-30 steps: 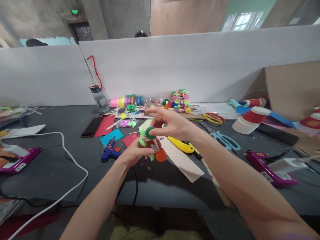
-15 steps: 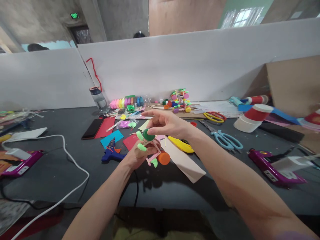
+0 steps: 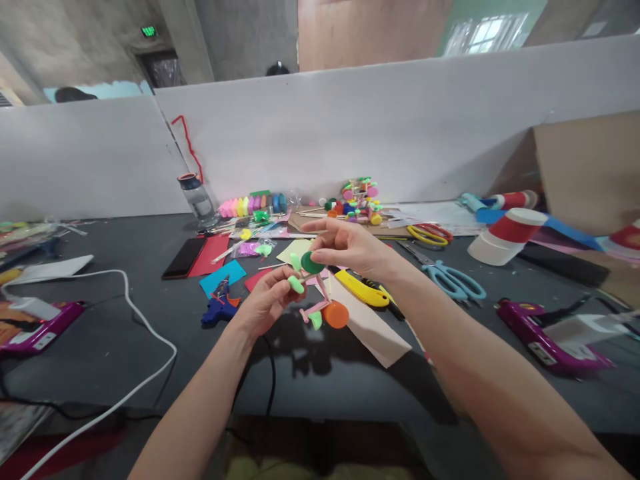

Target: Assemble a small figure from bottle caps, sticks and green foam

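Head: stick model, bottle beyond

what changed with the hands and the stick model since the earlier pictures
The stick model has moved right. The left hand, earlier wrapped around it, is now at its left edge by the light-green pieces. The right hand shifted right too, its thumb on the dark green disc. The blue glue gun and yellow utility knife stayed put.
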The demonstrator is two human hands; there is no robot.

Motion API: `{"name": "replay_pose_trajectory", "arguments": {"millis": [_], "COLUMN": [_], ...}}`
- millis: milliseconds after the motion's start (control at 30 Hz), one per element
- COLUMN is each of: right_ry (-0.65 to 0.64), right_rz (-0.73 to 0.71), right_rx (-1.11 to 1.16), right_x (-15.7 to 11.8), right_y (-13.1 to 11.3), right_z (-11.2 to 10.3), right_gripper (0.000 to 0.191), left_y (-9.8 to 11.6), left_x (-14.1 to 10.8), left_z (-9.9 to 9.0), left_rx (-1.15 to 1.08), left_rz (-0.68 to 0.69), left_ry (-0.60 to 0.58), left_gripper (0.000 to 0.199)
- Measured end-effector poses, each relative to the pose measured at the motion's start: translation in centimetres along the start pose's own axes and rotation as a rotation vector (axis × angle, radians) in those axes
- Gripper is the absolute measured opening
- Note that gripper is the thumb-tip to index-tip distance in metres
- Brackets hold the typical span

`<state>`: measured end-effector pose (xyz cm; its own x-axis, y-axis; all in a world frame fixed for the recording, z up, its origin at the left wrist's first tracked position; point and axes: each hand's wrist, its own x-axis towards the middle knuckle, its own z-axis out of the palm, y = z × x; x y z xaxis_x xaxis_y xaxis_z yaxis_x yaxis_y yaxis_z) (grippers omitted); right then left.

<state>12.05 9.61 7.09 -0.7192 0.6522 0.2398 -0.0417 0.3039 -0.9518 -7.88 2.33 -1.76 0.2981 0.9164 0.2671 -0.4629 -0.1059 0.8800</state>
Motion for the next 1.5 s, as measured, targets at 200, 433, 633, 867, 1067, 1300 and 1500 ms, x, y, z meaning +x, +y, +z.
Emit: {"name": "replay_pose_trajectory", "arguments": {"millis": [200,433,633,867,1067,1300,1500], "right_ry": [0.013,0.027,0.045,-0.027,-0.006,0.272,0.126], "right_rz": [0.008,0.022,0.025,0.105,0.109,0.161,0.269], "right_rx": [0.020,0.047,0.058,0.009,-0.140,-0.663,-1.136], "right_x": [-0.1,-0.5,-0.5,0.5,0.9,-2.2,-5.6], "right_y": [0.5,0.4,1.1,2.0,2.3,2.7,5.4], "right_z": [0.4,0.4,0.2,1.7,1.9,-4.3,-3.3], "right_gripper": [0.034,0.040,0.034,0.035,0.035,0.034,0.033], "left_y": [-1.1,-0.7,-0.8,-1.6,-2.1,-1.9,-1.0], "left_x": [0.2,0.2,0.2,0.1,0.0,0.1,0.5], "left_z": [-0.3,0.3,0.7,1.3,1.1,0.5,1.9], "left_rx": [-0.029,-0.094,-0.062,0.024,0.047,0.010,0.000], "left_rz": [-0.043,-0.077,-0.117,-0.147,-0.108,-0.023,0.020], "left_ry": [0.070,0.129,0.108,-0.001,0.039,0.133,0.224], "left_gripper": [0.028,0.029,0.025,0.029,0.033,0.028,0.021]}}
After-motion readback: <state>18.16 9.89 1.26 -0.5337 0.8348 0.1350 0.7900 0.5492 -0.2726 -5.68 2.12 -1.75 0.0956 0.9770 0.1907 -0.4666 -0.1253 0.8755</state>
